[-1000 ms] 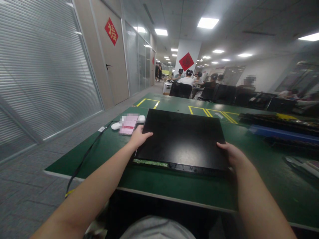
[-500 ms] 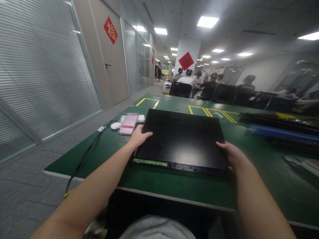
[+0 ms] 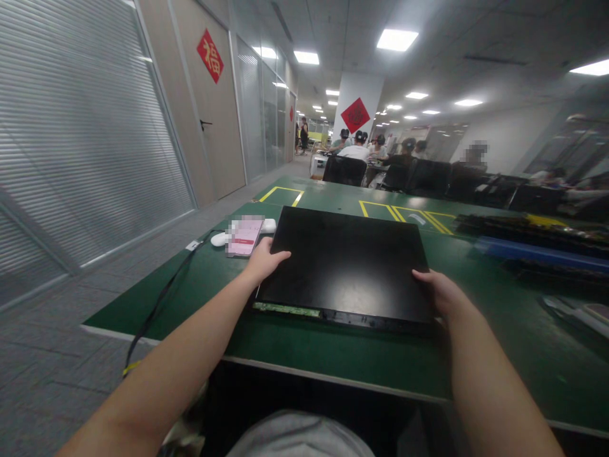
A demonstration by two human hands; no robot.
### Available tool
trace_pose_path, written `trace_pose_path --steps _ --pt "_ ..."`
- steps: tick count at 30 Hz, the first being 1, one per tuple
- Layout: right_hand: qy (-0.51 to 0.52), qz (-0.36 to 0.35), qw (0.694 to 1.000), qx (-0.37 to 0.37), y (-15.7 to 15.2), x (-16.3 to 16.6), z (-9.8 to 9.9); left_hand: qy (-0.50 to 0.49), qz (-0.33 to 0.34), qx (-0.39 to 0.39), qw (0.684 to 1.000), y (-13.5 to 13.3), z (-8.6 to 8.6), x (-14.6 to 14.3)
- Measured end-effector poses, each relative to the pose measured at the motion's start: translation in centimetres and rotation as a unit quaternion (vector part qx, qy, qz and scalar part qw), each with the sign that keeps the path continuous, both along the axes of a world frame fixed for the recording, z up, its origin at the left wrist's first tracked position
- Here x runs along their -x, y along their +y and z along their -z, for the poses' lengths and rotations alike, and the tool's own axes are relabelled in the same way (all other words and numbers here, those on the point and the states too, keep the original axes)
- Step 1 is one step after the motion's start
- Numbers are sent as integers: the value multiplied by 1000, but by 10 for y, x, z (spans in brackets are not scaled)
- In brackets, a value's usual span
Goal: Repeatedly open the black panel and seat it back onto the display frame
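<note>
A flat black display panel (image 3: 349, 263) lies on the green table (image 3: 333, 352), with a thin green circuit strip (image 3: 285, 310) along its near edge. My left hand (image 3: 264, 261) grips the panel's left edge, thumb on top. My right hand (image 3: 440, 293) holds the right edge the same way, fingers wrapped under the side.
A phone (image 3: 245, 236) and a small white device (image 3: 219, 239) lie left of the panel, with a black cable (image 3: 162, 298) running off the table's left edge. Dark parts and a blue tray (image 3: 537, 254) fill the right side. Several seated people (image 3: 356, 151) work at the back.
</note>
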State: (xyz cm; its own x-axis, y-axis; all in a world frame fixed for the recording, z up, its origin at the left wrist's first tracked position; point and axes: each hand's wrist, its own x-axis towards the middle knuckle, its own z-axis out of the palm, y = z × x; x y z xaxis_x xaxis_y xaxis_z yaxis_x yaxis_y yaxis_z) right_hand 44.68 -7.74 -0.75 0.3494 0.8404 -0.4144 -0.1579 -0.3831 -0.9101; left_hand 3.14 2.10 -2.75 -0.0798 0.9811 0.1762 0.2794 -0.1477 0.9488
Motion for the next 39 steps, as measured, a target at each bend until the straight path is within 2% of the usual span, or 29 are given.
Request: trace_pose_path --steps 10,19,39 --pt "20 6 1000 -7 5 -7 8 4 1 2 1000 1 0 1" --pt "18 8 1000 -5 3 -3 4 -92 30 0 995 -1 0 -1" --pt "13 7 1000 -8 2 0 1 -78 27 21 996 -1 -2 -2"
